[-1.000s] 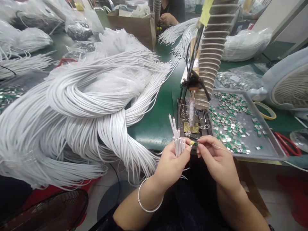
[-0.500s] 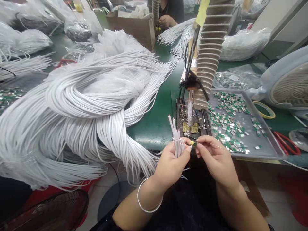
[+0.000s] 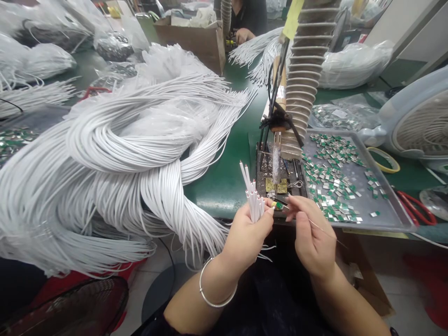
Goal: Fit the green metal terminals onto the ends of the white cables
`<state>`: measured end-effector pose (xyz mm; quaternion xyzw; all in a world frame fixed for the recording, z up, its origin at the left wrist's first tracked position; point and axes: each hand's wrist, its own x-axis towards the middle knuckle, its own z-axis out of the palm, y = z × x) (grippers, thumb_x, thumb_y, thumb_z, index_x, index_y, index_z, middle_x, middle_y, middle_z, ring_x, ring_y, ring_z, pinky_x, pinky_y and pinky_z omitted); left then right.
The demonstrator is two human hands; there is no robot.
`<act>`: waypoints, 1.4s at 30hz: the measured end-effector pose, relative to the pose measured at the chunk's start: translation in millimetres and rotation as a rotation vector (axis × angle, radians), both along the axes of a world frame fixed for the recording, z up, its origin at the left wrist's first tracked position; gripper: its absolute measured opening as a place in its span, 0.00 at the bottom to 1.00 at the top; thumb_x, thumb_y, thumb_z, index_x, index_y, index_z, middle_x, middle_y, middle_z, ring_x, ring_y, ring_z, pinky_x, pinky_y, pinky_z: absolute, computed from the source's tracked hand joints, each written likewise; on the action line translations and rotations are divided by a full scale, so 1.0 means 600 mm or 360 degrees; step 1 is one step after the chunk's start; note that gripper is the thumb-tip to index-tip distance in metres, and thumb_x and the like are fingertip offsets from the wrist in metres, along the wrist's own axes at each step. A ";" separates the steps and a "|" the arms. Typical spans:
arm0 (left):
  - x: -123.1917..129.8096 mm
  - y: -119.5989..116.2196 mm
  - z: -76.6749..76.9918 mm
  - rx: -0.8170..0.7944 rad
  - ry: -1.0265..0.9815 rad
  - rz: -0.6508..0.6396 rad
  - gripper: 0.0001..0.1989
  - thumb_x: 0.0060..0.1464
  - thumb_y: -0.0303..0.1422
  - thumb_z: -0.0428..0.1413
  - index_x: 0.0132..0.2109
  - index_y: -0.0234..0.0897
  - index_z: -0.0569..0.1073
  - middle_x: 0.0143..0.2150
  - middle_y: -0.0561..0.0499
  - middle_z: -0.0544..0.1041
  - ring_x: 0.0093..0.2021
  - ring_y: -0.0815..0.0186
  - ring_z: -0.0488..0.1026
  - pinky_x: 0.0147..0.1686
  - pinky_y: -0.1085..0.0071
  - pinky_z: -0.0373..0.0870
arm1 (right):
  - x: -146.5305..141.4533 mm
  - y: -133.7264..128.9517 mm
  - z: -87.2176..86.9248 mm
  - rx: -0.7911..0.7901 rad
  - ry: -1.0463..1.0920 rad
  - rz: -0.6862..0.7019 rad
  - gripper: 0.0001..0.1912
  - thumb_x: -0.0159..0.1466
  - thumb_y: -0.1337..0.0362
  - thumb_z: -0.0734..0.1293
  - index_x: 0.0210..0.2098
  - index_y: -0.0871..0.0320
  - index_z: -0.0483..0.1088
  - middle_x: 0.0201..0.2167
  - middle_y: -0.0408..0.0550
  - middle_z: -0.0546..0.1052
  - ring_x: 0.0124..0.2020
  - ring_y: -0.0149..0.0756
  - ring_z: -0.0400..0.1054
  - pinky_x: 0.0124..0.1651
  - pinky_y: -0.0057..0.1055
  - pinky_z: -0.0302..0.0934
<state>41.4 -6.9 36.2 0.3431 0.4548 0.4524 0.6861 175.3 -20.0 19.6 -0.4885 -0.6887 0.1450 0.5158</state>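
My left hand (image 3: 248, 231) is closed round a bunch of white cables (image 3: 255, 205) whose stripped tips point upward. Between its thumb and forefinger is a small green circuit board (image 3: 278, 205) with a yellowish end. Just right of the board, my right hand (image 3: 315, 238) is closed on a thin wire (image 3: 324, 230), which looks like solder wire and trails down to the right. Its fingertips are apart from the board. Beyond both hands, a soldering iron (image 3: 276, 156) hangs tip down in a stand over a yellow sponge-like pad (image 3: 276, 185).
A big heap of white cables (image 3: 140, 154) covers the left of the green table (image 3: 213, 191). At right lies a grey tray (image 3: 395, 219) of small circuit boards, with red-handled pliers (image 3: 416, 207) and a fan (image 3: 420, 116) beside it. A ribbed hose (image 3: 311, 70) hangs behind the iron. Across the table sits a person (image 3: 245, 23).
My right hand has drawn back from the board, its fingers loosening from a pinch close against it. My left hand has shifted slightly left with the cables and board. The co-worker's hand has moved.
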 end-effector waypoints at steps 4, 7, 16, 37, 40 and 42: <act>0.003 0.006 0.010 -0.0080 -0.0048 0.0026 0.07 0.51 0.32 0.55 0.35 0.34 0.66 0.16 0.62 0.58 0.17 0.77 0.51 0.19 0.77 0.48 | -0.006 -0.005 -0.019 0.0173 0.0133 -0.0069 0.20 0.65 0.72 0.55 0.55 0.55 0.61 0.43 0.53 0.74 0.37 0.36 0.72 0.31 0.34 0.70; 0.005 0.009 0.015 -0.0112 -0.0068 0.0049 0.07 0.50 0.32 0.55 0.35 0.34 0.65 0.15 0.63 0.57 0.16 0.77 0.51 0.19 0.78 0.48 | -0.011 -0.005 -0.025 0.0214 0.0202 -0.0108 0.17 0.65 0.71 0.56 0.52 0.56 0.63 0.40 0.52 0.76 0.34 0.34 0.73 0.30 0.32 0.71; 0.006 0.012 0.019 -0.0084 -0.0132 0.0074 0.07 0.50 0.31 0.54 0.35 0.33 0.65 0.15 0.63 0.58 0.16 0.78 0.51 0.18 0.79 0.49 | -0.011 0.006 -0.013 0.0332 -0.0043 -0.0048 0.13 0.62 0.75 0.59 0.42 0.55 0.69 0.38 0.50 0.77 0.39 0.38 0.74 0.39 0.38 0.72; 0.008 0.017 0.032 -0.0057 -0.0192 0.0145 0.06 0.50 0.30 0.55 0.36 0.33 0.66 0.16 0.62 0.59 0.16 0.78 0.53 0.18 0.80 0.51 | -0.018 0.016 0.001 0.0406 -0.0183 -0.0124 0.12 0.61 0.74 0.61 0.42 0.55 0.69 0.38 0.51 0.76 0.41 0.39 0.73 0.42 0.40 0.70; 0.009 0.018 0.034 -0.0077 -0.0184 0.0158 0.07 0.49 0.29 0.56 0.36 0.33 0.66 0.16 0.62 0.59 0.16 0.78 0.53 0.18 0.79 0.50 | -0.017 0.016 0.003 0.0403 -0.0204 -0.0134 0.12 0.62 0.73 0.60 0.42 0.55 0.69 0.38 0.51 0.76 0.40 0.40 0.73 0.41 0.42 0.70; 0.009 0.018 0.035 -0.0077 -0.0178 0.0163 0.07 0.49 0.30 0.56 0.36 0.33 0.67 0.16 0.62 0.59 0.16 0.78 0.53 0.18 0.79 0.51 | -0.017 0.016 0.004 0.0406 -0.0214 -0.0138 0.12 0.62 0.73 0.60 0.42 0.55 0.69 0.38 0.52 0.76 0.41 0.40 0.72 0.41 0.42 0.70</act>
